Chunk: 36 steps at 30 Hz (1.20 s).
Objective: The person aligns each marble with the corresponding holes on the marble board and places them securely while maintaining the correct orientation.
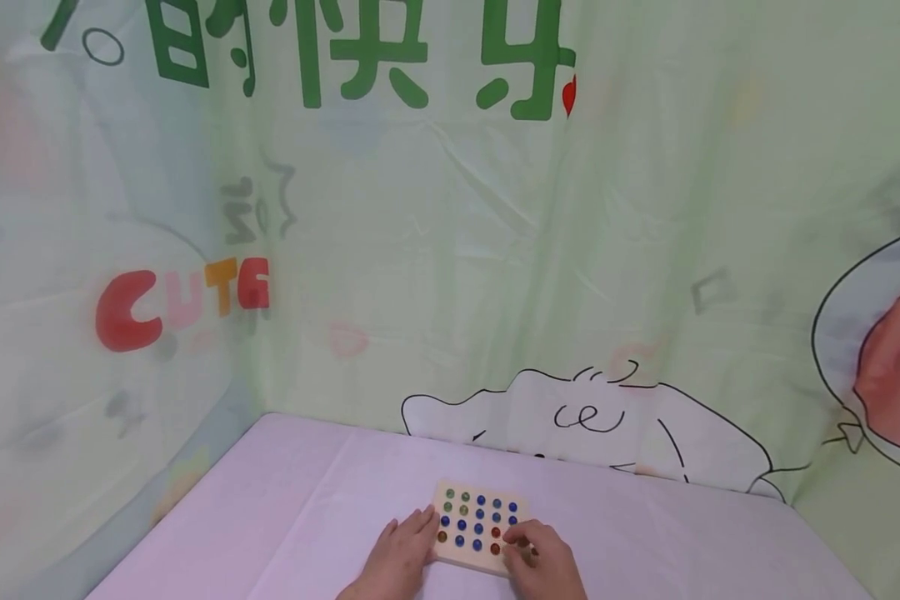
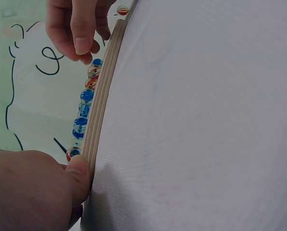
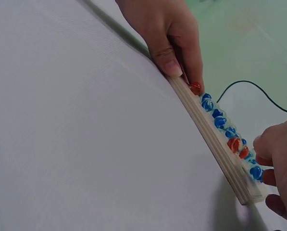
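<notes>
A pale wooden board (image 1: 468,565) lies on the cloth, with rows of glass marbles seated on it. Green marbles (image 1: 465,497) sit at its far left, blue marbles (image 1: 461,525) cover much of the rest, and red marbles (image 1: 496,532) show near the right. My left hand (image 1: 399,557) holds the board by its left side, thumb at the near left corner. Over the right end hovers my right hand (image 1: 546,565), fingers loosely bent. I see nothing between its fingertips, though they partly hide the marbles below.
Pinkish-white cloth (image 1: 300,517) covers the table. Beyond the board's right end lies a single marble (image 2: 122,9) with red and yellow swirls. A printed curtain (image 1: 450,250) hangs along the back and left of the table.
</notes>
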Motion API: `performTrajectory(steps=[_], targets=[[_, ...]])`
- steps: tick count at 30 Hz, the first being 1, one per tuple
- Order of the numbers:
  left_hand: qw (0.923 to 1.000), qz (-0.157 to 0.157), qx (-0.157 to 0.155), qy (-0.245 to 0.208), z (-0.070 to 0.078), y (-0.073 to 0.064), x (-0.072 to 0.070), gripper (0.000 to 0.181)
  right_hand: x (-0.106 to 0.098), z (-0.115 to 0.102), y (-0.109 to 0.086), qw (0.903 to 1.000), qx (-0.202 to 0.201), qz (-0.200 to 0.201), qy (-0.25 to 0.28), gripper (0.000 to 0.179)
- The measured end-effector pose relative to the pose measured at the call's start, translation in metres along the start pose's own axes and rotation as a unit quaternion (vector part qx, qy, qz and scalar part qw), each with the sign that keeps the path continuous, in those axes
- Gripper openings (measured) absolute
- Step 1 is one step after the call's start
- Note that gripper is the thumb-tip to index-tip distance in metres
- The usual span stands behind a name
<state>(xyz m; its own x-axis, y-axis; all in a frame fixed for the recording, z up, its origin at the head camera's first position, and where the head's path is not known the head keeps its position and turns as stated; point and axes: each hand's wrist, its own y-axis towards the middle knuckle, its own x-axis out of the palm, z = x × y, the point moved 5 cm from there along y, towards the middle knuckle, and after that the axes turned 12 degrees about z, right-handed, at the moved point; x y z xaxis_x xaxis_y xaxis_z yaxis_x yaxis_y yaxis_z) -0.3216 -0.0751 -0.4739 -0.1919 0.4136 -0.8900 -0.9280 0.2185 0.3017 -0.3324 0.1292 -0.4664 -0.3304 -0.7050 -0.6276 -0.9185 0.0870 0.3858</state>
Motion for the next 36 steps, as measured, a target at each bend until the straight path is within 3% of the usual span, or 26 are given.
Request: performTrajectory(steps=[10,19,26,36], targets=[[1.0000,0.009,-0.001,0.004,0.001,-0.002,-0.004,0.051,-0.023,0.020,-0.003,0.9959,0.073,0.054,0.000,0.012],[0.9998,0.017,0.005,0.012,-0.001,-0.002,-0.002,0.051,-0.026,0.037,-0.008,0.9900,0.138,0.028,0.001,0.021],[0.9998,0.016,0.012,0.008,0.000,-0.002,-0.003,0.051,-0.023,0.047,-0.010,0.9920,0.126,0.009,0.005,0.033],[1.0000,0.006,0.007,0.000,0.003,-0.001,-0.001,0.051,-0.019,0.050,-0.007,0.9884,0.151,0.013,0.001,0.026]])
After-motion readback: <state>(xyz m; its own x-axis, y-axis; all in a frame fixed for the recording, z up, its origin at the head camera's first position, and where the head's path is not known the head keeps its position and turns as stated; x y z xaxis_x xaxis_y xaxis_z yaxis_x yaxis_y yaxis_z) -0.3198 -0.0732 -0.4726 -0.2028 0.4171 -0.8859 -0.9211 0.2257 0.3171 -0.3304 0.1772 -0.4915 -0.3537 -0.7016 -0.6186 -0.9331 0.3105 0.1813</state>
